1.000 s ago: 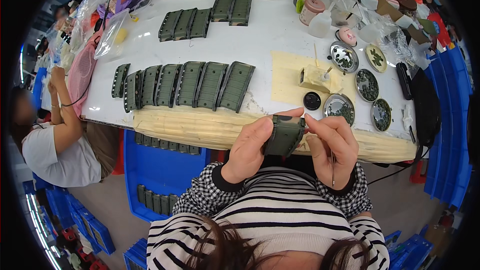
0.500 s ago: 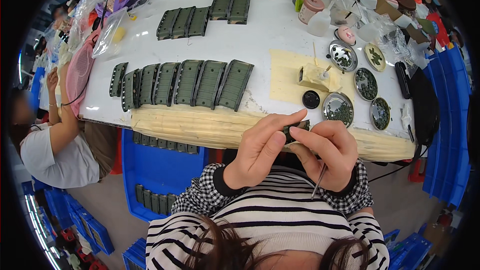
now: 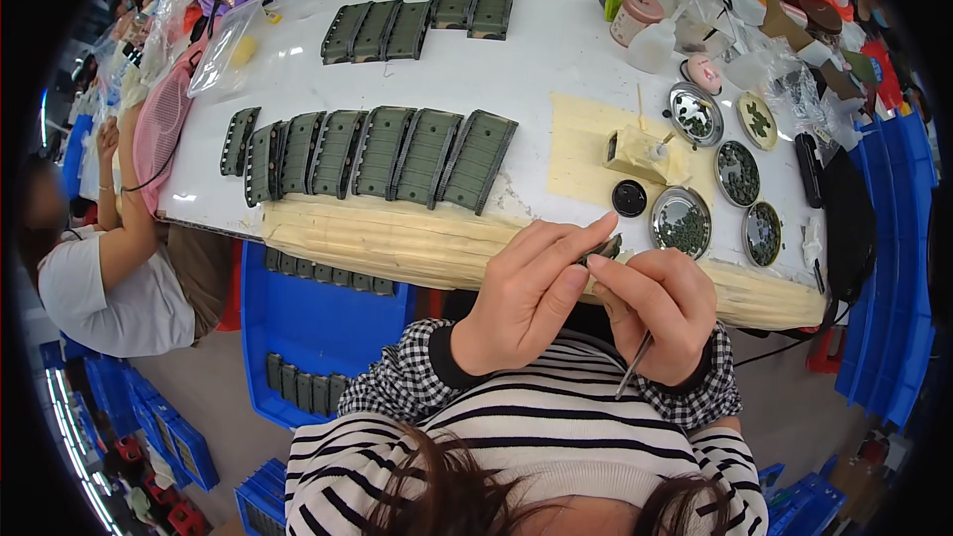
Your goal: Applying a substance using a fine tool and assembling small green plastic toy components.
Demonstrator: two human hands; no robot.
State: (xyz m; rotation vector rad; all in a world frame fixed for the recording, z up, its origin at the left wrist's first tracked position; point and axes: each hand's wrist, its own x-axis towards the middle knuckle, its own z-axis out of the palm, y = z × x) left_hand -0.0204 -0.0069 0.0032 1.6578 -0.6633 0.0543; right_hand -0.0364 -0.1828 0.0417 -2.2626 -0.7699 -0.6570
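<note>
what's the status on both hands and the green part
Left hand holding green part. Right hand at its edge, thin tool in grip. Part mostly hidden by hands.

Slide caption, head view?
Left hand holding a dark green part; right hand touching it, thin tool in its grip.

Free lane across white tabletop (image 3: 476, 79) between 2 rows of green pieces (image 3: 425, 157); obstacles rightward: 4 metal dishes (image 3: 679, 201).

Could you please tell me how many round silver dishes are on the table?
4: the first dish just beyond the right hand, a second dish to its right, a third dish behind those two, and a fourth dish farthest back. Others may be hidden.
</note>
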